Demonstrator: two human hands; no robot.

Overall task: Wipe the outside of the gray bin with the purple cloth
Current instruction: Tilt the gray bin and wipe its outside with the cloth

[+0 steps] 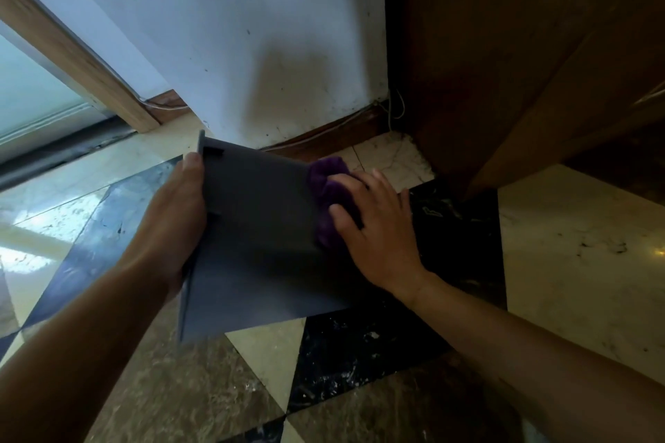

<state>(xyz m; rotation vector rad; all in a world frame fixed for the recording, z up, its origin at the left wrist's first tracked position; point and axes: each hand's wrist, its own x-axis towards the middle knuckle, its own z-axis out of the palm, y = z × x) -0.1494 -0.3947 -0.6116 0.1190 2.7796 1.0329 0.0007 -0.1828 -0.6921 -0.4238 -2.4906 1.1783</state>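
Observation:
The gray bin (259,237) lies tipped on its side above the floor, its rim to the left and its base to the right, one flat side facing me. My left hand (176,223) grips the bin at the rim end, thumb over the edge. My right hand (374,230) presses the bunched purple cloth (327,187) against the bin's base end, fingers spread over the cloth. Most of the cloth is hidden under that hand.
Below is a marble floor (575,244) in cream, black and brown tiles. A white wall (234,29) with a dark skirting board stands just behind the bin. A brown wooden cabinet (503,57) rises at the right. A wood-framed glass door (32,97) is at the left.

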